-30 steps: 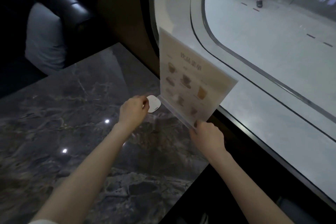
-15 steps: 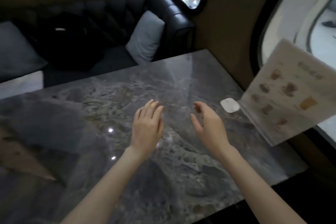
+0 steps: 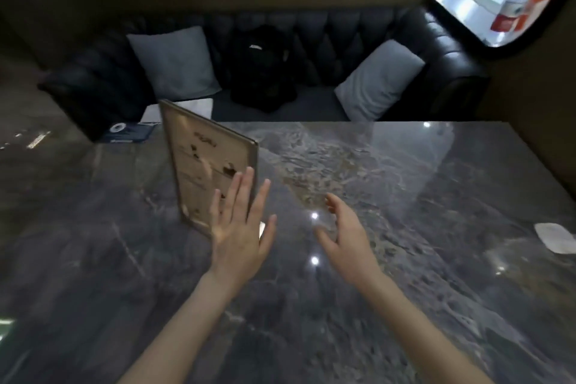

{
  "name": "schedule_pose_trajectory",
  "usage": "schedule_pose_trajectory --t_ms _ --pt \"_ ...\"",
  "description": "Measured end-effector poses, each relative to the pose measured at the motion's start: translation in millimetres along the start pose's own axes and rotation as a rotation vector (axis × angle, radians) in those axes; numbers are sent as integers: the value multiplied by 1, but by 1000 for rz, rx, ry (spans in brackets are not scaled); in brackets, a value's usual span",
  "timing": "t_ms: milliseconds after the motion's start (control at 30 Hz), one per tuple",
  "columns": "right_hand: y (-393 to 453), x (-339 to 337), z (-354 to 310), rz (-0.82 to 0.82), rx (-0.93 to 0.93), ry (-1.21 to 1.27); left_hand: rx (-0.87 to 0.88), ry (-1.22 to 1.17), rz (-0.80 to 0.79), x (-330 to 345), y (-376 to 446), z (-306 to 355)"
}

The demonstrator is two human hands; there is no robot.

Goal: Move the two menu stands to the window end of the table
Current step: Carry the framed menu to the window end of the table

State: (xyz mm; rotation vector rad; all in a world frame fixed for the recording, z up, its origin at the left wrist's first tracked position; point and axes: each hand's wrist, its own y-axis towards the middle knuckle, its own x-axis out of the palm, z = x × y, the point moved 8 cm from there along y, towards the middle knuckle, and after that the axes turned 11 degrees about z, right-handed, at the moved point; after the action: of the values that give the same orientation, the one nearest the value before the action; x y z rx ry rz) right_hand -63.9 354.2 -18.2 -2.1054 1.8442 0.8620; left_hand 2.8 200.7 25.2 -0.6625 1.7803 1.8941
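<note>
A menu stand, a beige card in a clear upright holder, stands on the dark marble table left of centre. My left hand is open with fingers spread, right in front of the stand's near lower corner, and I cannot tell whether it touches the stand. To the right, my right hand hovers over the table, open and empty, a short way from the stand. The other menu stand is out of view.
A small white pad lies at the table's right edge. Behind the table runs a black tufted sofa with two grey cushions and a black backpack. A window with bottles is at upper right.
My view has swung left, away from the window. The first menu stand, released by my right hand, has left the view. Both open hands have moved toward the second stand.
</note>
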Motion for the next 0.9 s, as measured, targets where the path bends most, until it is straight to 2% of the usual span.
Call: schedule_pose_trajectory --t_ms 167,433,533,633,733,800,900 --pt "4 64 -30 -159 -8 61 -313 24 -203 17 -29 -91" --pt "19 124 -49 -262 105 193 -842 -152 -401 72 -53 -191" --pt "21 137 -45 -284 182 247 -1073 -346 -341 87 -50 -209" --pt "24 141 -42 -269 215 273 -1196 -493 -262 98 -40 -225" --pt "26 138 -40 -248 230 274 -1351 -814 -250 114 -34 -230" --pt "27 136 -39 -238 225 269 -1408 -938 -263 128 -36 -233" --pt "28 133 -40 -246 203 259 -1428 -941 -253 130 -30 -229"
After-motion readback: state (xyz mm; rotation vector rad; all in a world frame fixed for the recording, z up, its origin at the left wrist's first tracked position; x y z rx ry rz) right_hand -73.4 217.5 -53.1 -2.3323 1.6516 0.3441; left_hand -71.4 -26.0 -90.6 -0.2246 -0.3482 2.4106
